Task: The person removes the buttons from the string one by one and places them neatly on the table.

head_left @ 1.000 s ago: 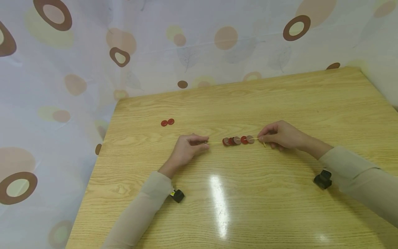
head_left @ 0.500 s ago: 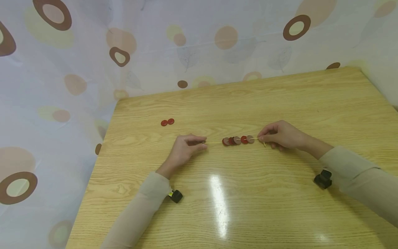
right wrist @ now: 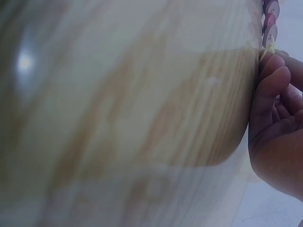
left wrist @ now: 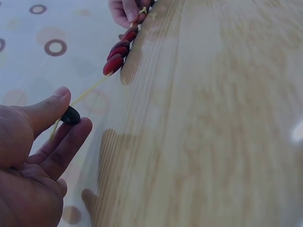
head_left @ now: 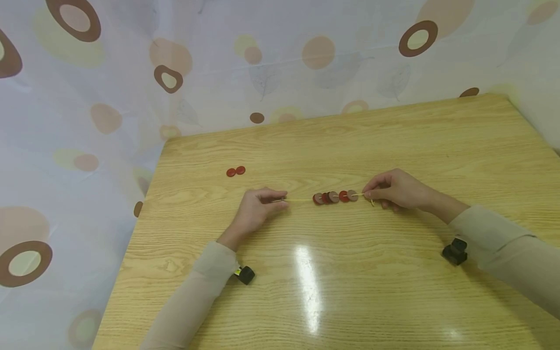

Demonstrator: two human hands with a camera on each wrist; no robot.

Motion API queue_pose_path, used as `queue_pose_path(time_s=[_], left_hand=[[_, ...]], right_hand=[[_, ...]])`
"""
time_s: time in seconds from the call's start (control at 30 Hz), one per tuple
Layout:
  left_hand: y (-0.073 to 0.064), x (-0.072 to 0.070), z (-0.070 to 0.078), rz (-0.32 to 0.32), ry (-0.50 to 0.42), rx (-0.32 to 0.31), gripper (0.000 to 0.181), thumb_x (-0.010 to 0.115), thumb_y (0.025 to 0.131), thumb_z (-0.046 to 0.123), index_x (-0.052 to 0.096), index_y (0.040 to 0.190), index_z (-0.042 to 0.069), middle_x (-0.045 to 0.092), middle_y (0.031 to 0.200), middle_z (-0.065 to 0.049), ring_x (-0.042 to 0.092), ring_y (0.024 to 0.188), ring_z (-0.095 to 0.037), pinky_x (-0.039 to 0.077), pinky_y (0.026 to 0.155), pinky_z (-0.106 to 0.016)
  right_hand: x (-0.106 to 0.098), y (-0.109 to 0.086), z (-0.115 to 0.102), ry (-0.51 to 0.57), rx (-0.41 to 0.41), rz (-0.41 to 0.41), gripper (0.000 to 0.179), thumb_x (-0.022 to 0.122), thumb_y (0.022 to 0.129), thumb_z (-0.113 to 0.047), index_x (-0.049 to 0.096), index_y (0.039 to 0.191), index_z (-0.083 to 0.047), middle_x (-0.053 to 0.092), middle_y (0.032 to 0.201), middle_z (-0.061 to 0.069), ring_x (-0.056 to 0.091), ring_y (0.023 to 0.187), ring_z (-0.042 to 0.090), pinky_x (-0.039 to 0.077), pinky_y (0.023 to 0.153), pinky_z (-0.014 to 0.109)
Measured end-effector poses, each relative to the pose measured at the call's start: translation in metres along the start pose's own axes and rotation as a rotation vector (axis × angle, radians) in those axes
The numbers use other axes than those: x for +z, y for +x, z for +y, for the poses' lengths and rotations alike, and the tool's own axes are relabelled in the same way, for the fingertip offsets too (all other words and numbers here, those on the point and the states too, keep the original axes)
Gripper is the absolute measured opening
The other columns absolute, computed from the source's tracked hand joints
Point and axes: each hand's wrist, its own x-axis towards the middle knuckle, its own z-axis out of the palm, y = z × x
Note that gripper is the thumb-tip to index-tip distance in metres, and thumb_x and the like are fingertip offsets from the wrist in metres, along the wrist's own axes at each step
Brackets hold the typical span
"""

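Observation:
A thin yellow string [head_left: 299, 200] stretches level between my two hands above the table. Red and brownish buttons [head_left: 343, 196] are threaded along it, several of them bunched nearer the right end. At the string's left part, my left hand [head_left: 254, 212] pinches a dark button [left wrist: 71, 115] between thumb and fingers; a short yellow tail hangs behind it in the left wrist view. My right hand [head_left: 398, 189] pinches the other end, close beside the last brownish button [head_left: 352, 195]. A small yellow loop [right wrist: 271, 48] shows at its fingertips in the right wrist view.
Two loose red buttons [head_left: 240, 170] lie side by side on the wooden table [head_left: 393, 136], beyond my left hand. A patterned curtain [head_left: 280, 58] hangs along the table's back and left edges. Black wrist cameras [head_left: 455, 252] sit under both sleeves.
My left hand has slid slightly left, widening the stretch of bare string between it and the bunched buttons. The right hand and the bunched buttons stay where they were.

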Motion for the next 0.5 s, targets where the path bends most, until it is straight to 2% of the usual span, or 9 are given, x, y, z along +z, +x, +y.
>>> queue_pose_path(time_s=[0.5], left_hand=[[-0.0029, -0.0022, -0.0017, 0.028, -0.053, -0.009, 0.031, 0.081, 0.085, 0.006, 0.074, 0.115, -0.001, 0.073, 0.107, -0.013, 0.069, 0.097, -0.022, 0.056, 0.084, -0.028]], right_hand=[[-0.0013, -0.0018, 0.0015, 0.001, 0.009, 0.002, 0.025, 0.069, 0.098, -0.026, 0.072, 0.111, -0.005, 0.058, 0.069, 0.006, 0.051, 0.054, 0.013, 0.047, 0.045, 0.028]])
